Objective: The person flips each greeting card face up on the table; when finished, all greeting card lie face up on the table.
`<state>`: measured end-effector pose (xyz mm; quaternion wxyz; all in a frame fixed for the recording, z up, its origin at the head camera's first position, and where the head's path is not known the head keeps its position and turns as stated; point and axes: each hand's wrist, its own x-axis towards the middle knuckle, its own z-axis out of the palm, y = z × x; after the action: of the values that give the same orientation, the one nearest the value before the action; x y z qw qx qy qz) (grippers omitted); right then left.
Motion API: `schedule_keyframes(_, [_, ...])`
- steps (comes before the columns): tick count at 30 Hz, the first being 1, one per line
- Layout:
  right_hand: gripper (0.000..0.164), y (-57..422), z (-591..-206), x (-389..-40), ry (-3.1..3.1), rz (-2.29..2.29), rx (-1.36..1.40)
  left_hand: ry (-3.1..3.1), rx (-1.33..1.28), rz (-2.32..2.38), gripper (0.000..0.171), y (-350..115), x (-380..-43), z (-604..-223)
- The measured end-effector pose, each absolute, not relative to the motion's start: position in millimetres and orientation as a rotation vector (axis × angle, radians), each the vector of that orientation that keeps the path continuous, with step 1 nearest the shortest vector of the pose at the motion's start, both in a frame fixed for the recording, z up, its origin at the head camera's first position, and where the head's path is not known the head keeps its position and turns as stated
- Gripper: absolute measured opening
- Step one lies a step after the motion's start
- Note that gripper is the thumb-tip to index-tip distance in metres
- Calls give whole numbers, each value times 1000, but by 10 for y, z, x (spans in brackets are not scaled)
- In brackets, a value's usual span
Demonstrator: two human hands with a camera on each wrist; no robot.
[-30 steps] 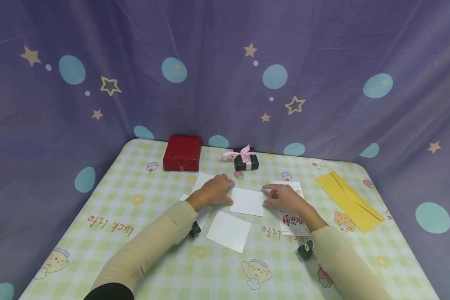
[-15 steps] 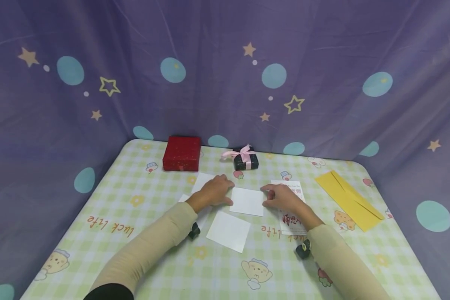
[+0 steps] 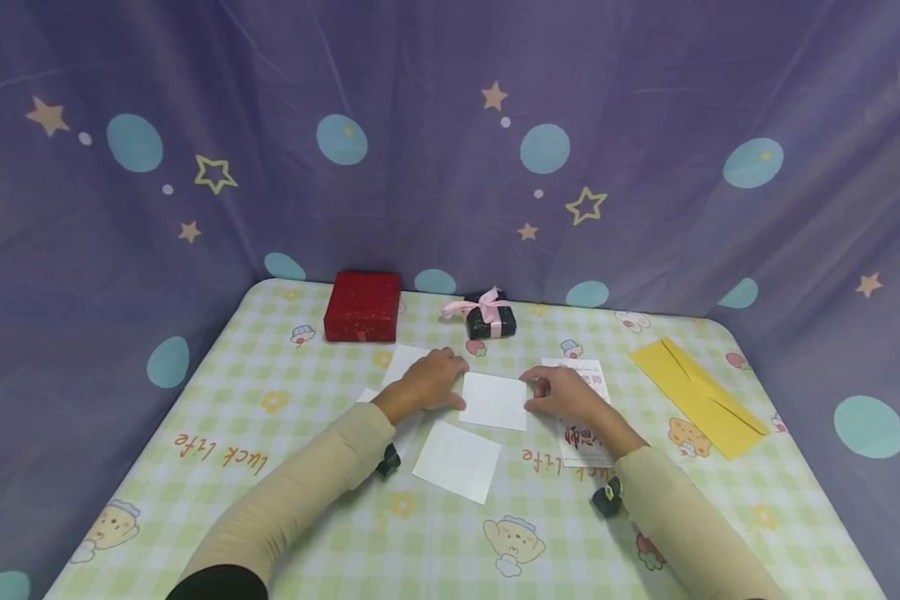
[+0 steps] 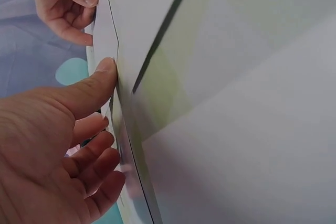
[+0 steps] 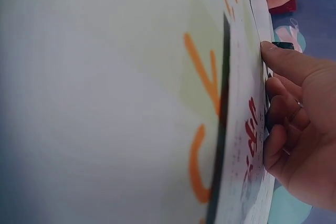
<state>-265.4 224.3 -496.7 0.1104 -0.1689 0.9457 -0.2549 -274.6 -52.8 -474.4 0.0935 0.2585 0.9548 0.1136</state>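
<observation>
A white square of paper (image 3: pixel 493 402) lies flat on the table between the hands. My left hand (image 3: pixel 435 379) has its thumb and forefinger at the left edge, spread towards two corners. At the opposite edge, the thumb and forefinger of my right hand (image 3: pixel 566 396) are spread in the same way. In the right wrist view, the other fingers (image 5: pixel 281 109) are bent inwards. A second white square (image 3: pixel 459 461) lies nearer to me, while more white paper (image 3: pixel 402 362) is partly hidden below my left hand. The right forearm overlaps a card with red lettering (image 3: pixel 587 450).
A red box (image 3: pixel 363 307) stands at the back left, with a small black box (image 3: pixel 492 320) tied in pink ribbon beside it. To the right lies a yellow envelope (image 3: pixel 697 398). A checked cloth (image 3: pixel 330 533) covers the table, which ends at a purple curtain (image 3: pixel 435 217).
The right forefinger and thumb have shifted slightly left, closer to the white square's right edge. My left hand and the papers have stayed in place.
</observation>
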Motion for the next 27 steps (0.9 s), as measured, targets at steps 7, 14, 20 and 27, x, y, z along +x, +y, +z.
schedule_keyframes(7, [49,2238,-4953,-2650,2769,-788,-474,2834,733,431,65,-514,-2706,-4722])
schedule_keyframes(14, [47,2253,-4946,-2625,2790,-787,-462,2865,766,513,66,-506,-2663,-4739])
schedule_keyframes(20, [27,2279,-4817,-2602,2851,-901,-505,2936,895,696,60,-531,-2668,-4681])
schedule_keyframes(27, [27,2318,-4694,-2602,2780,-1167,-518,3119,1028,856,15,-533,-2669,-4569])
